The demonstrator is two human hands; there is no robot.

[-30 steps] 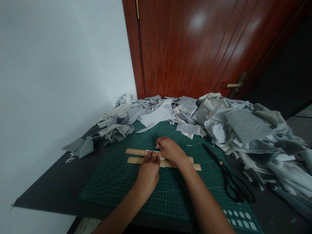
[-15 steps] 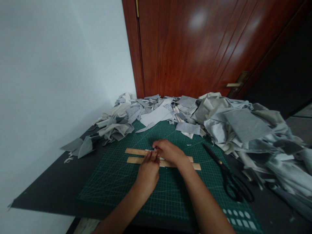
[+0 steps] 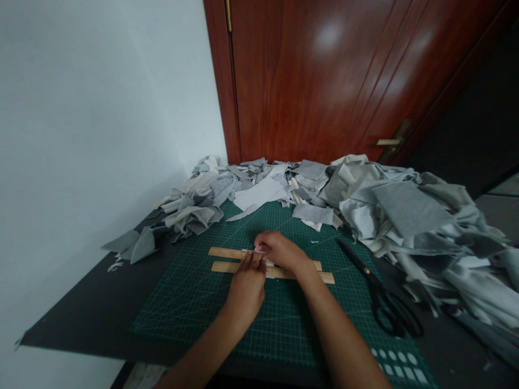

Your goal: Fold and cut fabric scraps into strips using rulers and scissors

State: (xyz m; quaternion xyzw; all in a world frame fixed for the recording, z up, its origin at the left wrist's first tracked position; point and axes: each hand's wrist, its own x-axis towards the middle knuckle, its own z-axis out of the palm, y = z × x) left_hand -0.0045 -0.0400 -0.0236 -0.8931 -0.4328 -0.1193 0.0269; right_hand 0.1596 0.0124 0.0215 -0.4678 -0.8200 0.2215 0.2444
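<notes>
Two wooden rulers lie roughly parallel across the green cutting mat [image 3: 284,313]: an upper ruler [image 3: 223,252] and a lower ruler [image 3: 225,267]. White pieces [image 3: 270,263] show around and between them. With its fingers stretched forward, my left hand [image 3: 249,275] presses down over the rulers near their middle. My right hand [image 3: 281,253] is closed beside those fingertips, at the upper ruler's far edge. Whatever it pinches is too small and hidden to name. Its wrist passes over the rulers' right part.
Black scissors [image 3: 383,297] lie on the mat's right side. Grey and off-white fabric scraps are heaped along the back [image 3: 259,192] and right [image 3: 409,205]. Smaller scraps [image 3: 141,246] rest at the left. A white wall [image 3: 101,108] and a wooden door [image 3: 308,81] stand behind.
My right hand's fingertips have shifted very slightly, and the dark spot at them no longer shows. My left hand and the rulers stay in place.
</notes>
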